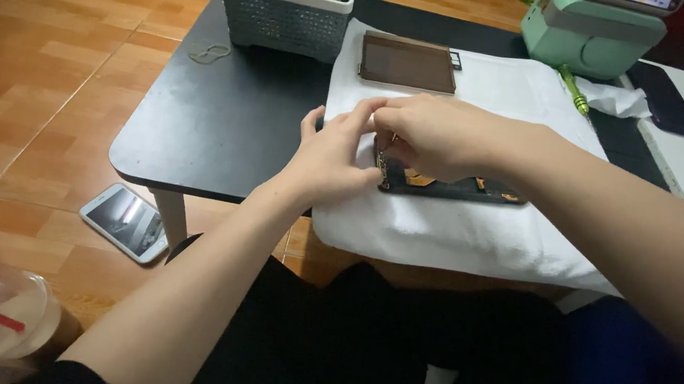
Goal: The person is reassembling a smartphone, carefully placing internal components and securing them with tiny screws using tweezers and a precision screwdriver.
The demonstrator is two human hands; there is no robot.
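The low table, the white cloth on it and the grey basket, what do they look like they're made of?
Table: probably painted or laminated board, matte black, flat with rounded corners. White cloth: soft fabric, likely towel, draping over the edge. Grey basket: likely moulded plastic, with perforated walls and a smooth white rim.

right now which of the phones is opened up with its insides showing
The dark phone on the white towel, under both hands, with its orange inner parts bared. The phone on the floor and the black one at the far right are whole.

grey basket (282,19) on black table (219,112) | white phone (126,222) on floor | green screwdriver (572,89) | mint device (592,31)
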